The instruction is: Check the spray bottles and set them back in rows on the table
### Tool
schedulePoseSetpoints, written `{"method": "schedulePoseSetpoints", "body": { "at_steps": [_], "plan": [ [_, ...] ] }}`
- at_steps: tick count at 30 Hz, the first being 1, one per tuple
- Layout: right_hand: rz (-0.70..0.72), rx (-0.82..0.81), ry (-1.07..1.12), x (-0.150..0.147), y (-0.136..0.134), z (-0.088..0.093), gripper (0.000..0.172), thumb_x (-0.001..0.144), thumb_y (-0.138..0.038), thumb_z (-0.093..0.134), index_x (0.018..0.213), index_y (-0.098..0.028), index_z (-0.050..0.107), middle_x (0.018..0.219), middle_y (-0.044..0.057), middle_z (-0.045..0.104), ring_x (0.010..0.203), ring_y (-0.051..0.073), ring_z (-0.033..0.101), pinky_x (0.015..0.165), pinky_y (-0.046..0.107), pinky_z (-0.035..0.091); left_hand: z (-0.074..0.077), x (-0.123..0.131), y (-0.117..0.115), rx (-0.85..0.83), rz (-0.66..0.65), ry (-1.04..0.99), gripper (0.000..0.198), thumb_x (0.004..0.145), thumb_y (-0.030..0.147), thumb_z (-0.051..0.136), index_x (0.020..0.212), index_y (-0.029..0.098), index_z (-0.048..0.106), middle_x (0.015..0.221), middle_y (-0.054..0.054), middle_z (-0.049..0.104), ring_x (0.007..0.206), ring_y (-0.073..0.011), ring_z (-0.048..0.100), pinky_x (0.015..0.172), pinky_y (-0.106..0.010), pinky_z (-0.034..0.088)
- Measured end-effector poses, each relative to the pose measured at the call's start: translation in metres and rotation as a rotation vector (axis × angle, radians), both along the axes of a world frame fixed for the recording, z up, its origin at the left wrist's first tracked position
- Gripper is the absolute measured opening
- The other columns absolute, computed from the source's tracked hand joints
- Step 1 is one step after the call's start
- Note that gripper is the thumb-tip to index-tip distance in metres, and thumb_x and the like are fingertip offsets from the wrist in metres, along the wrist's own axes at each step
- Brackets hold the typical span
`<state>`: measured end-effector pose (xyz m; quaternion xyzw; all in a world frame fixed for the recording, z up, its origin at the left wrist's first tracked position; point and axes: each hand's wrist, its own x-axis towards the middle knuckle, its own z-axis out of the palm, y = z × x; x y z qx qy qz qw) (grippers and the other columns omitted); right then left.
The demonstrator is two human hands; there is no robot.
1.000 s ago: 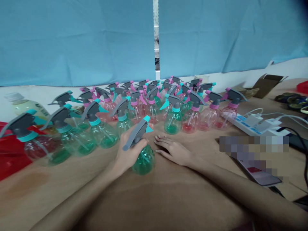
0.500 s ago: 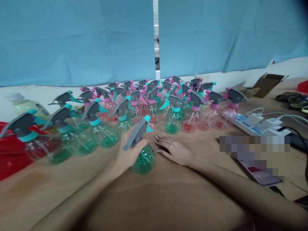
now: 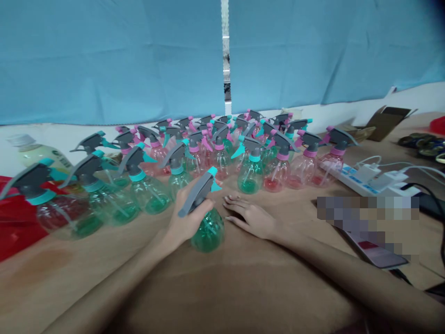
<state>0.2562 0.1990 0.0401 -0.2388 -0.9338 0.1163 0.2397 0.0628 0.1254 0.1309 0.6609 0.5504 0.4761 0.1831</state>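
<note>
My left hand (image 3: 187,215) is closed around the neck of a green spray bottle (image 3: 208,232) with a grey head and turquoise nozzle and trigger. The bottle is upright and slightly tilted; its neck is mostly hidden by my fingers. Just to the right, my right hand (image 3: 252,215) lies flat on the wooden table (image 3: 236,287), fingers stretched out and holding nothing. Behind my hands stand several more spray bottles, among them a green one (image 3: 249,178) with a turquoise collar and a pink one (image 3: 276,175) with a pink collar.
A white power strip (image 3: 361,181) with plugs and cables lies on the right, near a phone (image 3: 378,253) partly blurred out. An open cardboard box (image 3: 387,123) stands behind. At the left are a large pale bottle (image 3: 43,155) and a red bag (image 3: 17,227).
</note>
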Motion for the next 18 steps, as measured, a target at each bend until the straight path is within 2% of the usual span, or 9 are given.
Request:
{"method": "schedulePoseSetpoints", "body": {
  "at_steps": [6, 9, 14, 18],
  "plan": [
    [0.001, 0.0, 0.012, -0.0002, 0.0003, -0.0015, 0.047, 0.095, -0.041, 0.041, 0.132, -0.013, 0.05, 0.138, 0.013, 0.05, 0.132, 0.023, 0.041, 0.111, 0.044, 0.034, 0.0015, 0.0008, 0.0011, 0.0, -0.076, -0.041, 0.015, 0.072, 0.024, 0.055, 0.084, 0.021, 0.062, 0.074, 0.0, 0.061, 0.065, -0.0161, 0.054, 0.064, -0.03, 0.045],
    [0.002, -0.007, 0.025, -0.0005, 0.0006, -0.0025, 0.047, 0.094, -0.041, 0.041, 0.132, -0.014, 0.05, 0.138, 0.013, 0.049, 0.131, 0.023, 0.042, 0.111, 0.045, 0.033, 0.0037, 0.0018, 0.0014, 0.013, -0.1, -0.049, 0.013, 0.071, 0.024, 0.054, 0.082, 0.021, 0.061, 0.074, 0.0, 0.06, 0.065, -0.0158, 0.053, 0.061, -0.029, 0.043],
    [0.003, -0.02, 0.048, -0.0009, 0.0004, -0.0041, 0.046, 0.094, -0.041, 0.042, 0.132, -0.016, 0.051, 0.138, 0.013, 0.05, 0.131, 0.024, 0.043, 0.11, 0.047, 0.034, 0.005, 0.002, 0.0017, 0.048, -0.068, -0.001, 0.009, 0.07, 0.027, 0.055, 0.075, 0.021, 0.059, 0.067, 0.002, 0.055, 0.06, -0.0143, 0.048, 0.057, -0.028, 0.041],
    [-0.001, -0.033, 0.037, -0.0016, 0.0001, -0.0032, 0.047, 0.094, -0.042, 0.042, 0.132, -0.015, 0.051, 0.137, 0.013, 0.05, 0.131, 0.023, 0.042, 0.11, 0.046, 0.033, 0.0035, 0.0031, 0.0, 0.037, -0.056, -0.04, 0.014, 0.071, 0.027, 0.056, 0.083, 0.021, 0.062, 0.07, 0.001, 0.059, 0.065, -0.0163, 0.055, 0.063, -0.03, 0.046]
  ]
}}
